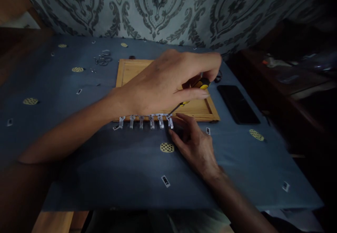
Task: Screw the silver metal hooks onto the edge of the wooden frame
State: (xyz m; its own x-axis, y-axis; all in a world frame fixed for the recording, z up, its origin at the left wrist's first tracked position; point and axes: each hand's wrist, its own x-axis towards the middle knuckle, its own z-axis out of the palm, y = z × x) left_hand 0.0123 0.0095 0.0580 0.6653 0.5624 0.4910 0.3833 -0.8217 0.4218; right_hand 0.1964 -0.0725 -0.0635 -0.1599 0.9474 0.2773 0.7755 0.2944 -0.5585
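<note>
My left hand (165, 80) is closed around a screwdriver (202, 83) with a yellow and black handle. Its thin shaft slants down to the rightmost metal hook (170, 121), where the tip meets the hook's upper end. That hook's lower part sits between the thumb and index finger of my right hand (196, 143). A wooden framed board (214, 115) lies flat beneath my left hand, which covers much of it. Along the board's near edge, several more metal hooks (152, 121) stand out in a row toward me.
A black phone (238, 104) lies right of the board. Small loose metal pieces (103, 58) are heaped at the back left. A dark round object (218, 76) shows behind my left fingers. The blue patterned tablecloth (118, 180) ends at the table's near edge.
</note>
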